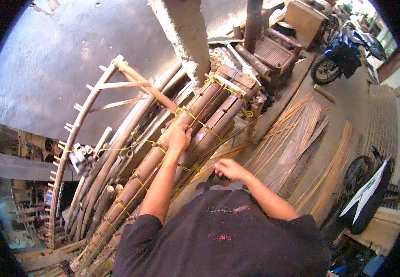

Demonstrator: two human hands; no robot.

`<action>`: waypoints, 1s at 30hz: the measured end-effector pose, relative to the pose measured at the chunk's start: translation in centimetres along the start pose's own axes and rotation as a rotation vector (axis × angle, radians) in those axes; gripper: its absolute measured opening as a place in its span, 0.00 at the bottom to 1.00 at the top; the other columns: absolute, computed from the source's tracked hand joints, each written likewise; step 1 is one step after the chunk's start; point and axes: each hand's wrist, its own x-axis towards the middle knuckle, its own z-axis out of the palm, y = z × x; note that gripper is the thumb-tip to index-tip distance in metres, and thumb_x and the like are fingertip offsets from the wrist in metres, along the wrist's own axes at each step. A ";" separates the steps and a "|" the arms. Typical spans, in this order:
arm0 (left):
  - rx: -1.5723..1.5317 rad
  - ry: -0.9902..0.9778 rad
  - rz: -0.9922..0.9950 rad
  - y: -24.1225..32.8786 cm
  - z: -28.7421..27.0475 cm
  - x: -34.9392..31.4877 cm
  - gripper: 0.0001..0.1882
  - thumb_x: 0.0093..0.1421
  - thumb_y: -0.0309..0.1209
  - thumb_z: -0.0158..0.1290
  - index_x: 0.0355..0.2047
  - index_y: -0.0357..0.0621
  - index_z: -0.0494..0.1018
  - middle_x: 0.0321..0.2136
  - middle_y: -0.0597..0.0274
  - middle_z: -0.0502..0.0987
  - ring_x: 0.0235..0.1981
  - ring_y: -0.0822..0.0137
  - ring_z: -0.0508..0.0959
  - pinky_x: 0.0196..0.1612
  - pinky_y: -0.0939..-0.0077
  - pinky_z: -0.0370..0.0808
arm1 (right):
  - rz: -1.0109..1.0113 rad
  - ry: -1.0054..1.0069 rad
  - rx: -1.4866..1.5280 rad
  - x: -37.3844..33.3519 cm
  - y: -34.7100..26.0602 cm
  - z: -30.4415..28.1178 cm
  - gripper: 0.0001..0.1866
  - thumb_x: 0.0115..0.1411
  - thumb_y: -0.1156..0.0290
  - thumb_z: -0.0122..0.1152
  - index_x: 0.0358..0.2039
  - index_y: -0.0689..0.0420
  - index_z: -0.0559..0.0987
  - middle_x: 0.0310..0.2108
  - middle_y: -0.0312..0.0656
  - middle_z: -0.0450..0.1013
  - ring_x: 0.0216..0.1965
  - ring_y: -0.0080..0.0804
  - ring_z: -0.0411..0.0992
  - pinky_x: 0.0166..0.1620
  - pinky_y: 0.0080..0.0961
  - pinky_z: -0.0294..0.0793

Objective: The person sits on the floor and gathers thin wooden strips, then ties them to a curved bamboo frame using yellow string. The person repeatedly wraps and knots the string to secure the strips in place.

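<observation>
- In the head view I see the long brown poles (147, 166) side by side, running up and away from the worker at a slant.
- Yellow cord (180, 111) is looped around the poles at several spots, with one length stretching out to their left.
- The left hand (179, 137) rests on top of the left-hand pole, fingers bent; I can't tell if it grips anything.
- The right hand (230, 170) is to the right of the poles, fingers curled nearly closed; whether something is pinched there, I can't tell.
- Left of the poles leans a pegged wooden rack (126, 85).
- By the poles' far end stands a rough pillar (188, 41).
- Right of the poles, thin strips (297, 134) lie on the floor (336, 124).
- Beyond the poles, far right, stands a blue motorbike (347, 60).
</observation>
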 end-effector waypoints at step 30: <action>-0.037 0.133 -0.103 4.7 1.8 2.2 0.11 0.65 0.35 0.46 0.35 0.43 0.75 0.24 0.47 0.77 0.29 0.46 0.78 0.32 0.57 0.73 | -0.825 -0.374 -0.775 8.4 -11.1 -7.4 0.19 0.65 0.61 0.51 0.21 0.59 0.75 0.21 0.47 0.72 0.29 0.47 0.72 0.52 0.44 0.67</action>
